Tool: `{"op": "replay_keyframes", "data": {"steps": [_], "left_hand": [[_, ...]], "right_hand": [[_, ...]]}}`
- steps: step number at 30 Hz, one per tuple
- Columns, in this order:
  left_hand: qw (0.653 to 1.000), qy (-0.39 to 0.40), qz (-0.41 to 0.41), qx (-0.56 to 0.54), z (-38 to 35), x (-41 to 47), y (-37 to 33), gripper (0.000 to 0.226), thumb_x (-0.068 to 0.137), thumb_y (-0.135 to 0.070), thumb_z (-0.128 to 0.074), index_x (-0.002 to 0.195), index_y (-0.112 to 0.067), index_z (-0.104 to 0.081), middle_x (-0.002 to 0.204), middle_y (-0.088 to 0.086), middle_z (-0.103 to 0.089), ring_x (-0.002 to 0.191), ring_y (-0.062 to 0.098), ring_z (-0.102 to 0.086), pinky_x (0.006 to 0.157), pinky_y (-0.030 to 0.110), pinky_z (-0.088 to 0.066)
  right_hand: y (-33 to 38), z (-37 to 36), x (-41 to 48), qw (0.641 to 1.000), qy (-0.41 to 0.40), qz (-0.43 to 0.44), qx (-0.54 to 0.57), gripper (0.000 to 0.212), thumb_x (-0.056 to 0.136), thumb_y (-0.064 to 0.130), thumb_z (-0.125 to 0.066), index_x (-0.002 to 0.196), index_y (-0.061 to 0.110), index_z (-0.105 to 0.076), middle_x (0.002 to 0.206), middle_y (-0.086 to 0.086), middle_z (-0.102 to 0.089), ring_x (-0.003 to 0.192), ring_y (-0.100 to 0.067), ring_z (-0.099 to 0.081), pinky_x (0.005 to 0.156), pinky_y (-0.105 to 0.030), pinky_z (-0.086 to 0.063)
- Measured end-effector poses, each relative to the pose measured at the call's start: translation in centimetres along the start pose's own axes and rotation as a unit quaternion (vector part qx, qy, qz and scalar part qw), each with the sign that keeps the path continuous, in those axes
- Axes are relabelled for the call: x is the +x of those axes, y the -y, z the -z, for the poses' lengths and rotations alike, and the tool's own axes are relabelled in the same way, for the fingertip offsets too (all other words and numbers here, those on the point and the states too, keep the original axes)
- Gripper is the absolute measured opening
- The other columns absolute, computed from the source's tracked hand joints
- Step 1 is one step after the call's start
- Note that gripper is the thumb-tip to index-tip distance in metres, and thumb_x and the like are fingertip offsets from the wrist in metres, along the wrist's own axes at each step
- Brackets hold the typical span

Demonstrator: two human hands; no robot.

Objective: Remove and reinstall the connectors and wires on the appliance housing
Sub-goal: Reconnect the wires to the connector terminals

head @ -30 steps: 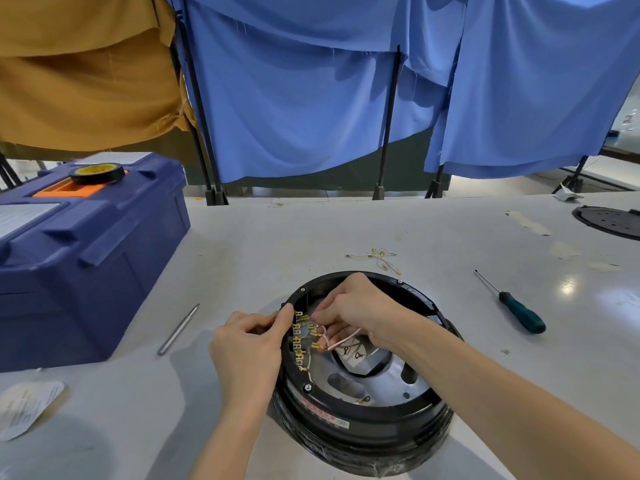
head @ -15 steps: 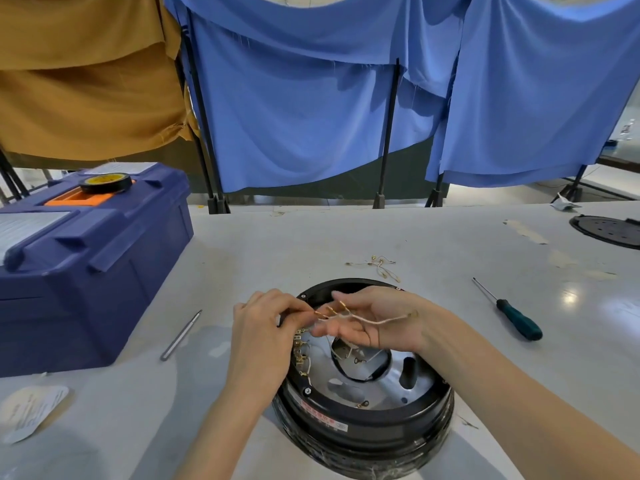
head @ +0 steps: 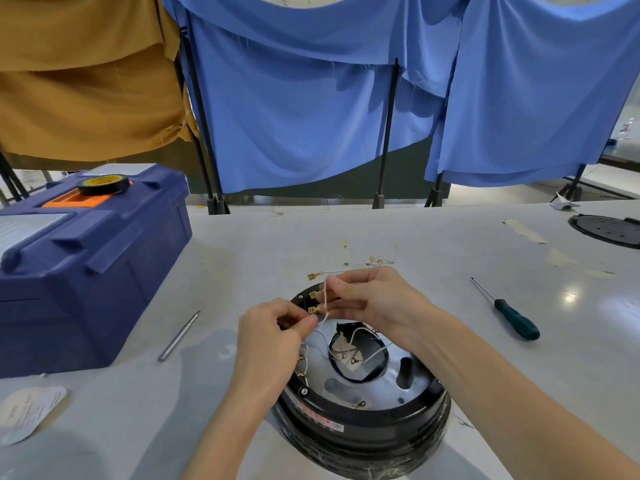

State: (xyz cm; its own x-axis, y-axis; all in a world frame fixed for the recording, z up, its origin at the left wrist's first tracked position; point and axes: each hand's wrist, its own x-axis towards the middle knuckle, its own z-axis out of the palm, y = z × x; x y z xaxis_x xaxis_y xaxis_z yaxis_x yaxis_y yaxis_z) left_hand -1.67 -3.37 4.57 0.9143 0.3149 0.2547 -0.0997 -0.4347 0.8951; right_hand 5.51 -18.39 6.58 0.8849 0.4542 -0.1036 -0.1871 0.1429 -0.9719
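The round black appliance housing (head: 360, 420) lies upside down on the table in front of me, its silver inner plate facing up. My right hand (head: 375, 299) pinches a thin pale wire (head: 325, 292) with brass spade connectors above the housing's far-left rim. My left hand (head: 273, 327) pinches the same wire's lower end beside a brass connector (head: 312, 310). More brass terminals (head: 300, 362) line the inner left rim. Other white wires (head: 360, 355) run across the central opening.
A blue toolbox (head: 86, 268) with a tape roll (head: 103, 184) stands at left. A metal rod (head: 179, 336) lies beside it. A green-handled screwdriver (head: 509, 313) lies at right. Loose wires with connectors (head: 372, 261) lie behind the housing. A black disc (head: 606, 230) sits far right.
Both hands lifted from the housing's left rim, drawing a wire with brass connectors up and away. The right hand now holds it upright instead of level.
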Motion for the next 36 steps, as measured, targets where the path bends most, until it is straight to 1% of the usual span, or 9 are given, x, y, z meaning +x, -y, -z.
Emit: {"op": "replay_keyframes", "data": {"steps": [5,8,12,15,18,23,29,32,36], "left_hand": [[0.999,0.031,0.008,-0.003,0.0,0.2,0.3,0.028,0.077,-0.006,-0.077,0.056,-0.022,-0.065,0.058,-0.001,-0.060,0.050,0.003,-0.051,0.048,0.010,-0.036],[0.999,0.038,0.002,0.005,0.0,0.3,0.5,0.029,0.076,-0.008,-0.077,0.055,-0.023,-0.064,0.060,0.002,-0.062,0.056,0.012,-0.053,0.052,0.015,-0.037],[0.998,0.058,-0.015,-0.004,0.4,0.1,0.4,0.024,0.074,-0.011,-0.080,0.058,-0.025,-0.068,0.065,0.001,-0.064,0.057,0.007,-0.057,0.054,0.013,-0.042],[0.998,-0.005,-0.031,-0.045,1.3,0.4,1.1,0.013,0.075,-0.017,-0.078,0.070,-0.028,-0.075,0.072,-0.006,-0.068,0.067,-0.001,-0.060,0.063,0.007,-0.041],[0.995,-0.094,-0.013,-0.025,1.9,0.8,2.7,0.014,0.084,-0.024,-0.071,0.073,-0.032,-0.071,0.077,-0.005,-0.070,0.072,-0.005,-0.061,0.066,0.009,-0.042],[0.993,-0.108,0.042,0.017,0.9,0.5,4.4,0.015,0.078,-0.040,-0.075,0.072,-0.027,-0.075,0.071,-0.010,-0.069,0.071,0.003,-0.065,0.066,0.018,-0.046],[0.989,-0.136,0.044,0.023,0.4,0.5,4.6,0.016,0.079,-0.038,-0.074,0.069,-0.025,-0.076,0.071,-0.009,-0.068,0.070,0.005,-0.063,0.064,0.022,-0.045],[0.988,-0.148,0.048,0.021,0.3,0.4,4.4,0.016,0.078,-0.038,-0.075,0.070,-0.024,-0.077,0.069,-0.008,-0.068,0.070,0.006,-0.063,0.065,0.027,-0.046],[0.986,-0.161,0.045,0.010,0.1,0.1,4.2,0.016,0.078,-0.035,-0.076,0.067,-0.023,-0.077,0.068,-0.008,-0.067,0.068,0.010,-0.063,0.065,0.030,-0.048]], "right_hand": [[0.0,-0.7,-0.2,0.998,0.020,-0.004,0.051,0.033,0.071,0.018,-0.077,0.094,-0.005,-0.072,0.081,-0.014,-0.071,0.067,-0.020,-0.067,0.064,-0.027,-0.056],[-0.2,-0.9,-0.3,0.998,0.009,-0.014,0.062,0.031,0.069,0.016,-0.080,0.091,-0.004,-0.073,0.078,-0.011,-0.070,0.062,-0.018,-0.064,0.060,-0.026,-0.053],[-0.3,-1.0,-0.2,0.997,-0.011,-0.033,0.072,0.019,0.074,0.008,-0.076,0.088,-0.005,-0.072,0.072,-0.011,-0.069,0.057,-0.016,-0.063,0.055,-0.024,-0.052],[-0.3,-0.8,-0.1,0.994,-0.046,-0.063,0.077,0.012,0.079,0.002,-0.073,0.087,-0.006,-0.069,0.070,-0.012,-0.069,0.056,-0.018,-0.066,0.054,-0.025,-0.054],[-0.6,-0.8,-0.2,0.993,-0.059,-0.101,0.032,0.006,0.080,0.000,-0.073,0.082,-0.005,-0.070,0.068,-0.013,-0.069,0.054,-0.018,-0.067,0.052,-0.023,-0.055],[-1.8,-1.9,0.0,0.984,-0.078,-0.157,-0.033,0.020,0.079,0.000,-0.075,0.095,-0.009,-0.069,0.067,-0.016,-0.069,0.053,-0.019,-0.067,0.051,-0.023,-0.054],[-2.4,-3.4,0.5,0.978,-0.129,-0.164,-0.003,0.017,0.086,-0.005,-0.066,0.101,-0.012,-0.062,0.071,-0.019,-0.067,0.048,-0.023,-0.066,0.046,-0.025,-0.055],[-2.9,-3.9,0.8,0.973,-0.166,-0.157,0.021,0.024,0.085,-0.010,-0.064,0.108,-0.013,-0.057,0.071,-0.020,-0.064,0.043,-0.022,-0.064,0.044,-0.026,-0.055],[-3.0,-4.0,1.0,0.970,-0.180,-0.161,0.039,0.017,0.086,-0.011,-0.061,0.103,-0.011,-0.057,0.065,-0.019,-0.063,0.039,-0.020,-0.063,0.040,-0.024,-0.053]]}}
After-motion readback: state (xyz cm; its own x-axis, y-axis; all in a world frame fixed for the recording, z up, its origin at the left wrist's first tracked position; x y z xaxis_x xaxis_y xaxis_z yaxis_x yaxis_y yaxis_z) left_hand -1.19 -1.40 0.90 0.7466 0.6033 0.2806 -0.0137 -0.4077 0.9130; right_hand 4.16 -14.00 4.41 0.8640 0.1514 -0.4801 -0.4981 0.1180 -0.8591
